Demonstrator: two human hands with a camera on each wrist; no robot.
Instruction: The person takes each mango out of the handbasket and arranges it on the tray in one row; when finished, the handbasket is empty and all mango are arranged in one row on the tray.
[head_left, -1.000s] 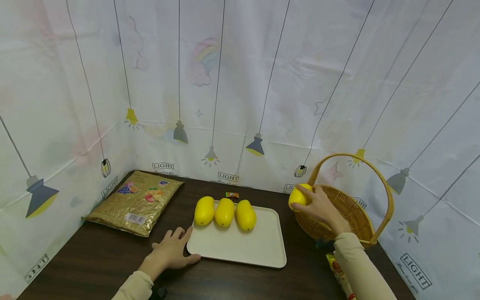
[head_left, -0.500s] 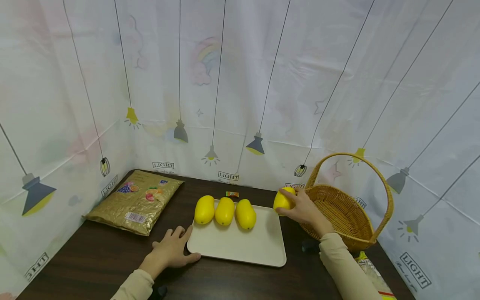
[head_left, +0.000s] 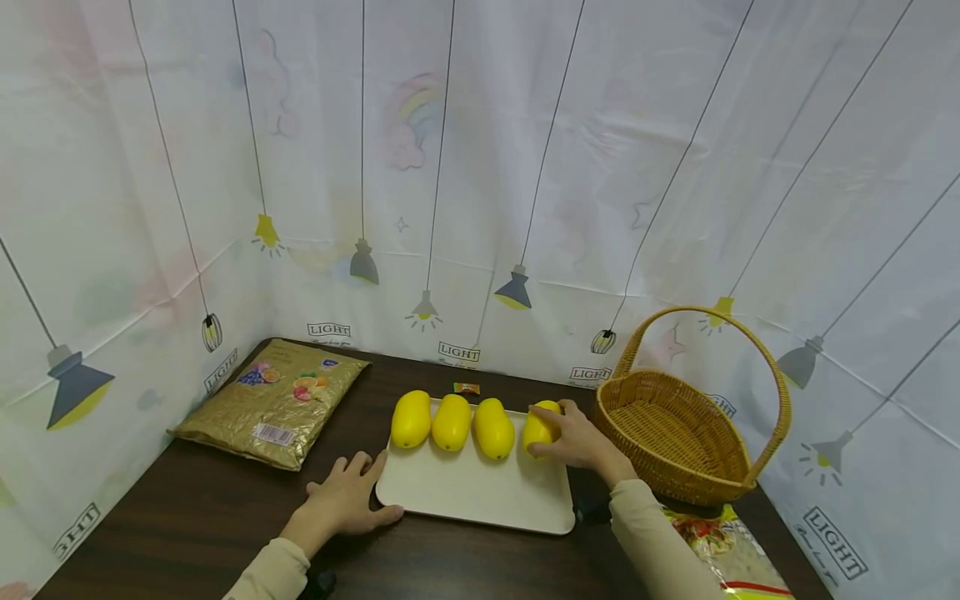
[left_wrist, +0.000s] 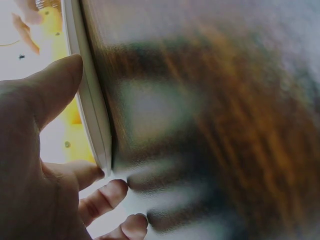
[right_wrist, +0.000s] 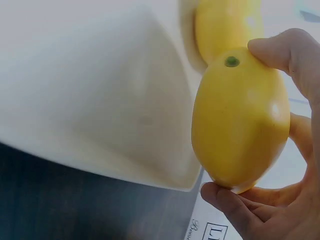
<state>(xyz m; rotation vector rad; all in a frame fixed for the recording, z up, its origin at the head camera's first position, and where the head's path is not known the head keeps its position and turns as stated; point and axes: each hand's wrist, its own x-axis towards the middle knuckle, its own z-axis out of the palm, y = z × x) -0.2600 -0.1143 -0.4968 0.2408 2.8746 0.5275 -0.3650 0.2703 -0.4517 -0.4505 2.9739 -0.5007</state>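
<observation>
On a cream tray (head_left: 472,493) three yellow mangoes (head_left: 452,423) lie side by side along the far edge. To their right, my right hand (head_left: 583,442) grips another yellow mango (head_left: 538,431) at the tray's far right corner. The right wrist view shows the thumb near the green stem spot of the held mango (right_wrist: 240,120) and fingertips at its opposite end. My left hand (head_left: 339,498) touches the tray's left side with fingers spread. In the left wrist view its thumb and index finger rest at the tray's rim (left_wrist: 92,105).
A wicker basket (head_left: 675,433) with a tall handle stands right of the tray. A gold fruit-print bag (head_left: 277,404) lies at the back left. Behind the tray is a small wrapped candy (head_left: 467,388). A yellow-and-clear packet (head_left: 731,550) lies at the front right.
My right hand has carried the mango left from the basket's rim and down onto the tray's right part. The packet beside the basket is more exposed. My left hand has stayed put.
</observation>
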